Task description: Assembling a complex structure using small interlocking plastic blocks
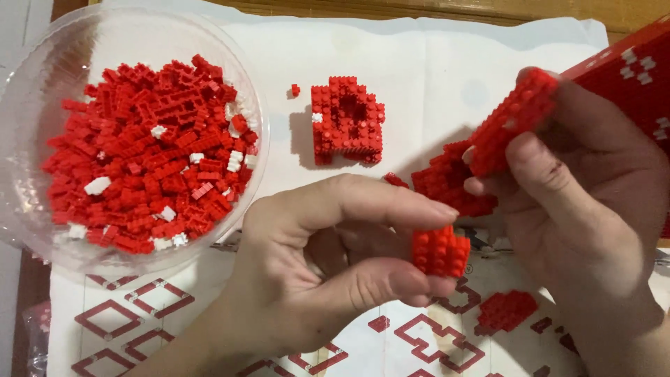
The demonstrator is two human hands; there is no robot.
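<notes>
Left grip (314, 265) pinches one small red brick block (440, 251) between thumb and fingertips, low over a white instruction sheet (209, 328) printed with red diagrams. Right grip (586, 202) holds a larger red brick piece (513, 119), tilted, just beside it. One red cluster (507, 311) lies on the sheet. Farther off stand one built red block (347, 120), one loose stud (295, 89) and one clear bowl (28, 105) of bricks. A red box (628, 66) sits at the right edge.
</notes>
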